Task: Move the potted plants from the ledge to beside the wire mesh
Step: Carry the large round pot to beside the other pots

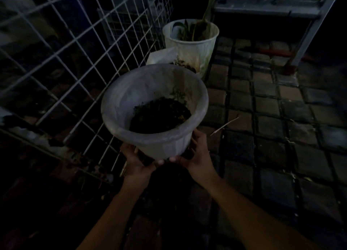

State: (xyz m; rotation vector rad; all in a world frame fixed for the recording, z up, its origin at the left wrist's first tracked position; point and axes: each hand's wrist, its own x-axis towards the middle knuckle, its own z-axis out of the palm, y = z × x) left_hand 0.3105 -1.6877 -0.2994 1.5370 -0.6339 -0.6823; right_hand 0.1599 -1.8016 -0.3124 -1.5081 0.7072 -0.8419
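The pot [150, 103], a wide pale grey one with a flared rim, is being held up in the middle of the view, above the dark ground and just beside the wire mesh [75, 48] that is slanting away on the left. Dark soil [159, 116] is filling its lower part, and a small thin sprig [178, 93] is standing at the far edge of that soil. The left hand [137, 159] is cupping the narrow base of the pot from the left, fingers curled under and against its side, thumb lying along the front. The right hand [197, 155] is cupping the base from the right in the same way, its fingers pressing together against the ribbed wall, and the two thumbs are nearly meeting under the pot. Whether the pot is touching the ground underneath is too dark to tell. Farther back, close to the mesh, a taller white pot [191, 41] is standing upright on the paving stones [272, 108], with long green leaves rising out of it. Between the two pots a white bag [165, 57] holding soil is sitting, partly hidden by the rim of the near pot. A thin stick [224, 126] is lying on the stones to the right of the hands.
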